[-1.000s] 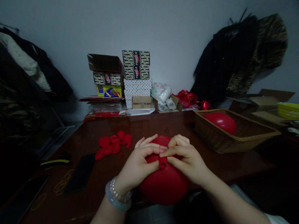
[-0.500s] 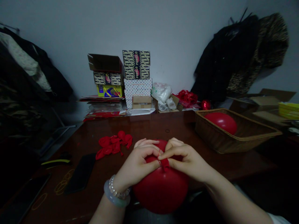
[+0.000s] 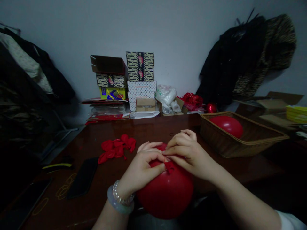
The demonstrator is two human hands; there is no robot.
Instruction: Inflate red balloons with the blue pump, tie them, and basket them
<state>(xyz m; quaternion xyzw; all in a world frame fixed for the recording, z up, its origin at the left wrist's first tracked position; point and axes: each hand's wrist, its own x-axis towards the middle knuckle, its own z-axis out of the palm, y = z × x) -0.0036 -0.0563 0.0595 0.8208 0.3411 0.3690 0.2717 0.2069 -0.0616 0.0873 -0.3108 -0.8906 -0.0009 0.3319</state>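
Observation:
An inflated red balloon [image 3: 168, 195] is at the table's near edge, its neck and flat red lip [image 3: 169, 167] turned up towards me. My left hand [image 3: 147, 163] is closed, thumb and forefinger pinching the balloon at the base of its neck. My right hand [image 3: 185, 151] is closed too, its fingertips meeting the left ones just above the neck. A thin orange-red rubber band [image 3: 165, 157] shows between the fingertips; most of it is hidden. Several limp red balloons [image 3: 115, 148] lie in a heap on the table, left of my hands.
At right stands a wicker basket [image 3: 249, 148] with another inflated red balloon [image 3: 227, 125] in it. A black phone [image 3: 82, 177], loose rubber bands [image 3: 64, 190] and a yellow-edged tool [image 3: 57, 166] lie at left. Stacked boxes [image 3: 141, 91] and a plastic bag [image 3: 166, 94] line the wall.
My right hand has let go of the balloon's lip and risen slightly, its fingers turning over towards the left fingertips. My left hand and the balloon stay nearly in place.

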